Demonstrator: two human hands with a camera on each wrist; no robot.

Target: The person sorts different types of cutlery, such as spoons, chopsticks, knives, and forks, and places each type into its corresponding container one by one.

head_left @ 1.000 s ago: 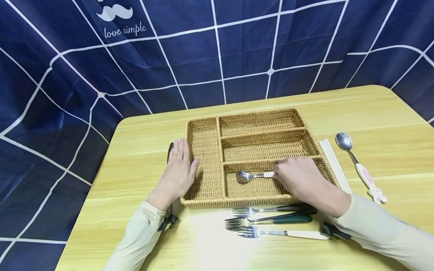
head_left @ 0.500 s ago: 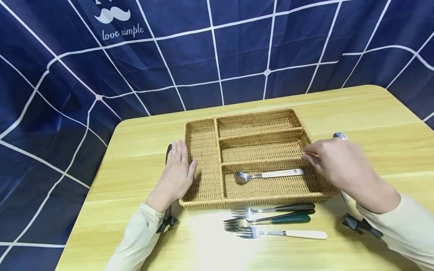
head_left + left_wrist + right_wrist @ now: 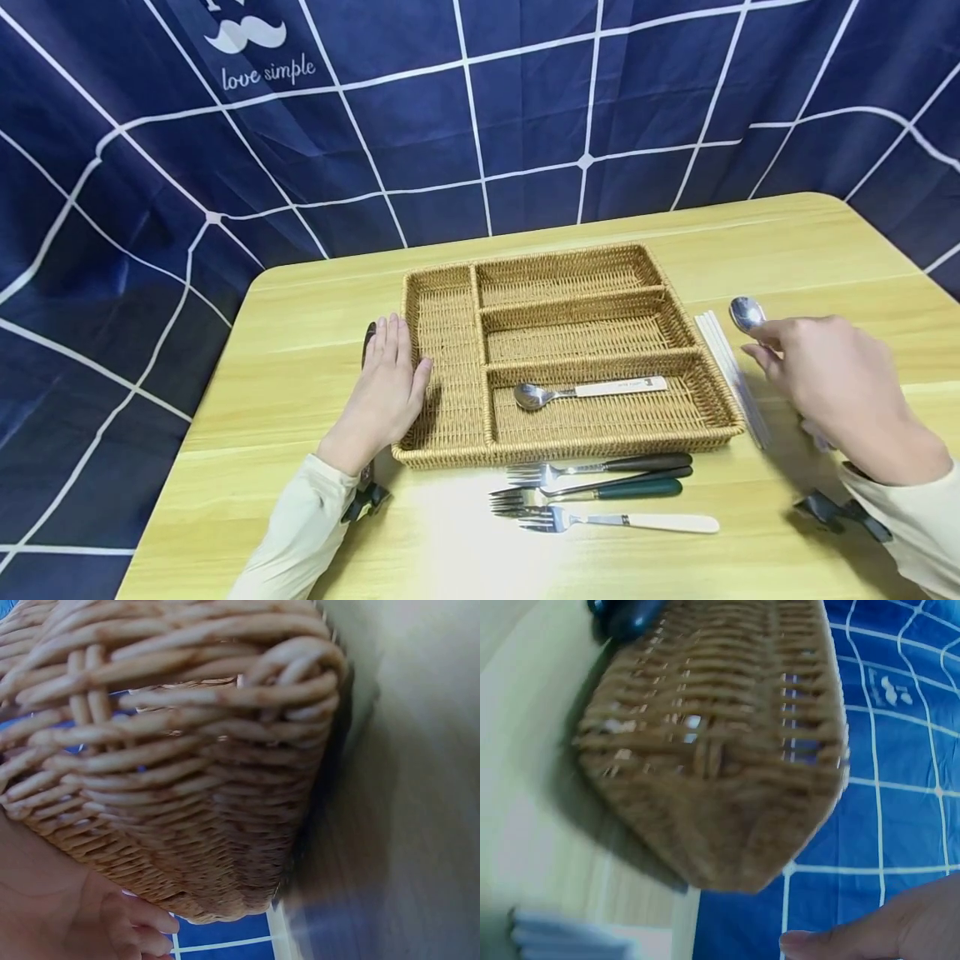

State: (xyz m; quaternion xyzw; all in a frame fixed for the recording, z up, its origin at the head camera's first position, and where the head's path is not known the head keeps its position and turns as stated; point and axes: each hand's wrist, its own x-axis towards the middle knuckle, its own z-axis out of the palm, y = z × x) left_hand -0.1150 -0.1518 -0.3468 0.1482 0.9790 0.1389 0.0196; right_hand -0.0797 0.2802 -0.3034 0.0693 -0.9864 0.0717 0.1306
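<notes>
A woven wicker tray (image 3: pixel 483 350) with divided compartments lies mid-table. In its front right compartment rests a spoon with a white handle (image 3: pixel 621 387). My left hand (image 3: pixel 378 387) lies with straight fingers against the tray's left side, its thumb over the rim; the left wrist view shows the weave close up. To the right of the tray, my right hand (image 3: pixel 843 387) hovers at a second spoon (image 3: pixel 747 313), thumb and forefinger apart near its neck. Most of that spoon's handle is hidden under the hand. In the right wrist view only part of the right hand (image 3: pixel 885 922) shows.
White chopsticks (image 3: pixel 731 375) lie along the tray's right side. Before the tray lie several forks, with black, green (image 3: pixel 641 489) and white (image 3: pixel 671 522) handles. A dark-ended utensil (image 3: pixel 368 340) sits partly under the left hand. A blue gridded cloth (image 3: pixel 420 117) hangs behind the table.
My right hand has let go of the white-handled spoon in the front compartment and moved right, past the tray's edge, to the other spoon. The left hand keeps its place.
</notes>
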